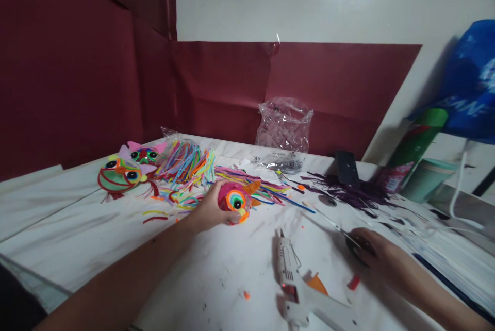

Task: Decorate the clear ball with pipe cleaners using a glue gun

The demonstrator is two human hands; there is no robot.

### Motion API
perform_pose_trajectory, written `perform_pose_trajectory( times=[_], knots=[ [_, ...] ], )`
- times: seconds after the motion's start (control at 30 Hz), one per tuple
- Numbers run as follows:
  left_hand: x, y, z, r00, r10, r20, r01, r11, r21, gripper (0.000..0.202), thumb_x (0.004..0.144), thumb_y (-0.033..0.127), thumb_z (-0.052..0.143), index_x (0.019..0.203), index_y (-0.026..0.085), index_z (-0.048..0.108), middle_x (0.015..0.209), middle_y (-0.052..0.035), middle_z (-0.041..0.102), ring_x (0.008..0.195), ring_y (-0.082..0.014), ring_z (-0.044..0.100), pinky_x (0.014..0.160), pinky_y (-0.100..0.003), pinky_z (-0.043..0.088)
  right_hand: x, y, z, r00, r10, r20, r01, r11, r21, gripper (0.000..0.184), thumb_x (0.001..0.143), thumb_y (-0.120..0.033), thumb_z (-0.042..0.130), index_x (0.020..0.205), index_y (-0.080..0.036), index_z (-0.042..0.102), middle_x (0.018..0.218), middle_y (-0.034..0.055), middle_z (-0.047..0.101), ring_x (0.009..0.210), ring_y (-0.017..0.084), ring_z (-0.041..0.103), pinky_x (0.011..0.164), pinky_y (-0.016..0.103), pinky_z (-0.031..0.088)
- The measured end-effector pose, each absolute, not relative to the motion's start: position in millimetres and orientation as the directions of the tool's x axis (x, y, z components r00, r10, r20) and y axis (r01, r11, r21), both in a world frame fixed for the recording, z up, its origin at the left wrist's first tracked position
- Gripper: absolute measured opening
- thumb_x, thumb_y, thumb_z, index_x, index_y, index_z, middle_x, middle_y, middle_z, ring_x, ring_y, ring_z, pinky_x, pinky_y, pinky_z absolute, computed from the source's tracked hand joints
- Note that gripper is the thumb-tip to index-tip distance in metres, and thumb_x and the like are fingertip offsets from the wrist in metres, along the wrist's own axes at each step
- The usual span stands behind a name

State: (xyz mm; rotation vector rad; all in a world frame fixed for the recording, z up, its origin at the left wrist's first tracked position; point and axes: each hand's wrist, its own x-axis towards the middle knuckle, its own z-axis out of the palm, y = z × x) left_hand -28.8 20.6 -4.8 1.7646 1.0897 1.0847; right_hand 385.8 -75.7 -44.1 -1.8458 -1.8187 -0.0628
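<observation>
My left hand (212, 207) is closed around a small craft animal head (236, 200), pink and orange with a ringed eye and an orange horn-like piece on top. On the right, my right hand (367, 248) grips a pair of scissors (340, 230) by the dark handles, the blades pointing away and to the left. Between the hands lies a white glue gun (288, 264), its nozzle toward the back. An orange scrap (317, 284) rests beside the glue gun, and a red scrap (353, 282) lies below my right hand.
Colourful pipe cleaners (185, 161) pile up behind my left hand. Two finished-looking craft faces (119, 175) sit at the left. Purple strips (351, 194) and a dark phone-like slab (347, 167) lie at back right, near a green cup (423, 180). A clear plastic bag (284, 125) stands against the wall.
</observation>
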Motion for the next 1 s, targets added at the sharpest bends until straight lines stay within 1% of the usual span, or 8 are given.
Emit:
perform_pose_trajectory(
  times=[0.1, 0.2, 0.37, 0.47, 0.63, 0.73, 0.87, 1.0],
  knots=[
    [-27.9, 20.5, -2.3, 0.289, 0.934, 0.209, 0.174, -0.265, 0.948, 0.085, 0.050, 0.019, 0.082, 0.126, 0.024, 0.043, 0.112, -0.0049, 0.062, 0.099, -0.0239, 0.063, 0.080, -0.034, 0.052, 382.5, -72.3, -25.3, 0.184, 0.940, 0.286, 0.700, 0.078, -0.710, 0.034, 0.066, -0.044, 0.062, 0.092, -0.022, 0.067, 0.080, 0.0101, 0.076, 0.069, 0.027, 0.070, 0.059, 0.033, 0.057],
    [-32.4, 18.7, 6.0, 0.339, 0.929, 0.149, 0.062, -0.180, 0.982, 0.082, 0.051, 0.017, 0.081, 0.124, 0.024, 0.043, 0.109, -0.0036, 0.063, 0.095, -0.0224, 0.064, 0.075, -0.031, 0.053, 373.0, -69.0, -4.9, 0.199, 0.948, 0.248, 0.584, 0.088, -0.807, 0.053, 0.061, -0.054, 0.071, 0.103, -0.022, 0.068, 0.077, 0.0094, 0.075, 0.067, 0.026, 0.068, 0.055, 0.033, 0.055],
    [-48.7, 15.3, 21.3, 0.613, 0.789, 0.051, 0.034, -0.090, 0.995, 0.087, 0.046, 0.021, 0.085, 0.122, 0.024, 0.045, 0.107, -0.0029, 0.064, 0.096, -0.0245, 0.064, 0.076, -0.033, 0.053, 341.5, -62.3, 30.8, 0.017, 0.938, 0.347, 0.694, 0.239, -0.679, 0.049, 0.065, -0.054, 0.072, 0.102, -0.021, 0.070, 0.083, 0.0094, 0.074, 0.069, 0.024, 0.066, 0.059, 0.032, 0.054],
    [-55.0, 16.1, 22.3, 0.718, 0.692, 0.072, 0.069, -0.174, 0.982, 0.097, 0.034, 0.023, 0.091, 0.121, 0.024, 0.048, 0.116, -0.0044, 0.062, 0.106, -0.0279, 0.059, 0.085, -0.036, 0.051, 319.9, -59.4, 48.6, -0.200, 0.911, 0.362, 0.769, 0.375, -0.519, 0.043, 0.071, -0.044, 0.071, 0.106, -0.021, 0.069, 0.079, 0.0064, 0.070, 0.068, 0.022, 0.064, 0.061, 0.032, 0.055],
    [-57.6, 20.1, 19.3, 0.773, 0.623, 0.117, 0.078, -0.277, 0.958, 0.103, 0.034, 0.032, 0.093, 0.126, 0.024, 0.047, 0.128, -0.0095, 0.056, 0.116, -0.0322, 0.054, 0.096, -0.041, 0.046, 285.4, -50.3, 63.9, -0.538, 0.775, 0.331, 0.715, 0.628, -0.308, 0.035, 0.082, -0.030, 0.060, 0.117, -0.023, 0.065, 0.093, 0.0071, 0.068, 0.077, 0.020, 0.064, 0.071, 0.032, 0.054],
    [-59.1, 22.5, 19.6, 0.799, 0.588, 0.130, 0.066, -0.300, 0.952, 0.104, 0.036, 0.037, 0.093, 0.128, 0.023, 0.046, 0.129, -0.0102, 0.055, 0.118, -0.0327, 0.053, 0.097, -0.042, 0.045, 266.8, -39.2, 69.7, -0.657, 0.693, 0.298, 0.648, 0.721, -0.247, 0.038, 0.083, -0.022, 0.059, 0.121, -0.022, 0.061, 0.100, 0.0084, 0.068, 0.083, 0.019, 0.064, 0.073, 0.030, 0.053],
    [-61.8, 24.1, 21.8, 0.809, 0.581, 0.084, 0.136, -0.324, 0.936, 0.106, 0.034, 0.040, 0.093, 0.128, 0.023, 0.048, 0.127, -0.0092, 0.056, 0.115, -0.0322, 0.055, 0.097, -0.043, 0.045, 246.5, -23.6, 75.4, -0.771, 0.589, 0.242, 0.543, 0.807, -0.232, 0.041, 0.081, -0.025, 0.067, 0.121, -0.018, 0.061, 0.109, 0.0103, 0.068, 0.100, 0.023, 0.063, 0.086, 0.031, 0.049],
    [-62.4, 23.8, 25.9, 0.805, 0.592, 0.044, 0.181, -0.316, 0.931, 0.106, 0.031, 0.039, 0.094, 0.126, 0.023, 0.050, 0.126, -0.0088, 0.058, 0.116, -0.0326, 0.054, 0.099, -0.043, 0.043, 234.1, -14.1, 76.4, -0.806, 0.558, 0.198, 0.508, 0.823, -0.253, 0.039, 0.081, -0.018, 0.065, 0.120, -0.016, 0.062, 0.106, 0.0104, 0.068, 0.097, 0.023, 0.063, 0.083, 0.031, 0.048]
  ],
)
